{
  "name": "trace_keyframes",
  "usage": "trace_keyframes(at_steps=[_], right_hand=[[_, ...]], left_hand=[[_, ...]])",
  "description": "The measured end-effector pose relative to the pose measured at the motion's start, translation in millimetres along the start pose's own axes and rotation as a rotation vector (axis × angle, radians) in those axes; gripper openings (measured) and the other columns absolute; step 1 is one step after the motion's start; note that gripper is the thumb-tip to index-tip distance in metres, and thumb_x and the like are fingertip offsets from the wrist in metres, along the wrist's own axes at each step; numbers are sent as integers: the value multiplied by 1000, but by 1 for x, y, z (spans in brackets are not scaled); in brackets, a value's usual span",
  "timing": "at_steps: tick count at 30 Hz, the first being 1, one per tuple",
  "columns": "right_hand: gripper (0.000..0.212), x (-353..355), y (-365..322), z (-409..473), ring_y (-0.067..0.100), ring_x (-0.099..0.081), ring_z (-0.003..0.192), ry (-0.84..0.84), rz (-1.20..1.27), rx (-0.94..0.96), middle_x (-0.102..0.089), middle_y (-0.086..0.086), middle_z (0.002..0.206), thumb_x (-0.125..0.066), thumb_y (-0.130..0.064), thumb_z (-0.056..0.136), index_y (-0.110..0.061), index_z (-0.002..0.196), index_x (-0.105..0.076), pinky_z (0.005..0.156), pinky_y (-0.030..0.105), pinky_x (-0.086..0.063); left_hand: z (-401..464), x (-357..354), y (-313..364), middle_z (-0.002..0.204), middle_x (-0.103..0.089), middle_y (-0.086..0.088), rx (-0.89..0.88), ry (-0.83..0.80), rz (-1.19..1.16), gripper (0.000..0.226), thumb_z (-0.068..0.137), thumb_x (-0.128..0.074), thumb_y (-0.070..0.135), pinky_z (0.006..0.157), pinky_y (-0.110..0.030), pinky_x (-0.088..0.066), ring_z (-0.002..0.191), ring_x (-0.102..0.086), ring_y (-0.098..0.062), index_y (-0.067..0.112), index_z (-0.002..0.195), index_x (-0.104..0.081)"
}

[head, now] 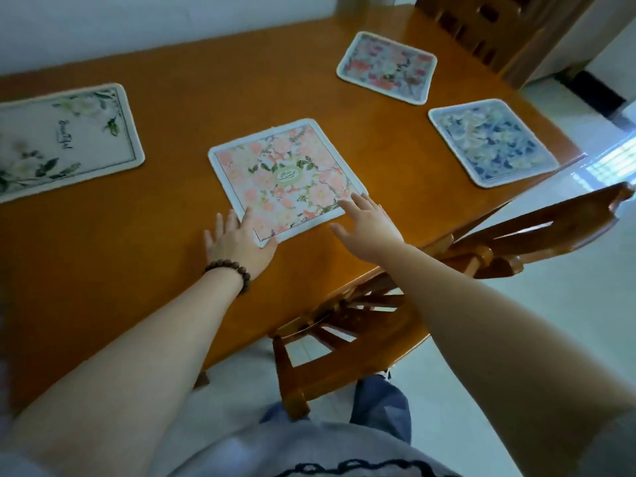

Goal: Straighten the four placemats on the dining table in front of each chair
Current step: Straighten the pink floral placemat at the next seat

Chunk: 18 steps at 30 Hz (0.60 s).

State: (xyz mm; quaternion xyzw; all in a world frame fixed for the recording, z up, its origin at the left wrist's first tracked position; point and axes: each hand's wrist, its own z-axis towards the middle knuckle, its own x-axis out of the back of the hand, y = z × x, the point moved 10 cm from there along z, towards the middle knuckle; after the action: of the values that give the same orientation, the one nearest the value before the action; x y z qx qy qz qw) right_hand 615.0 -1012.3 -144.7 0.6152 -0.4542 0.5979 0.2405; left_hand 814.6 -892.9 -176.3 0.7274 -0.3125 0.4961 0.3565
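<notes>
Four placemats lie on the orange wooden table [165,98]. A pink floral placemat [285,177] sits nearest me, turned askew to the table edge. My left hand [237,242], with a bead bracelet at the wrist, rests flat with fingers spread on its near left corner. My right hand [368,225] hovers open at its near right corner, fingertips touching the edge. A white and green placemat [65,139] lies at the left. A pink placemat [387,67] is at the far right, and a blue placemat [492,141] sits near the right edge.
A wooden chair [344,325] stands tucked at the table's near side, right below my arms. Another chair back [547,222] is at the right, and a third chair [481,29] at the far end. White wall lies behind; pale tiled floor to the right.
</notes>
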Motion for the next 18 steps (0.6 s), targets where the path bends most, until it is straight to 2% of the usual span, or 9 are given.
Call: trace_keyframes(at_steps=[11, 18], right_hand=[[62, -12, 34, 83, 24, -5, 146, -150, -49, 307, -16, 8, 158, -37, -57, 93, -27, 146, -27, 116, 44, -7], [63, -18, 50, 113, 27, 1, 146, -205, -85, 385, -9, 11, 159, -41, -56, 92, -28, 146, -23, 115, 44, -4]], left_hand=[[4, -10, 6, 160, -8, -8, 350, 62, -3, 84, 85, -30, 74, 116, -53, -9, 146, -2, -30, 29, 152, -7], [6, -28, 22, 160, -6, -8, 436, 25, -1, 85, 84, -31, 74, 116, -52, -9, 146, -1, -31, 29, 152, -6]])
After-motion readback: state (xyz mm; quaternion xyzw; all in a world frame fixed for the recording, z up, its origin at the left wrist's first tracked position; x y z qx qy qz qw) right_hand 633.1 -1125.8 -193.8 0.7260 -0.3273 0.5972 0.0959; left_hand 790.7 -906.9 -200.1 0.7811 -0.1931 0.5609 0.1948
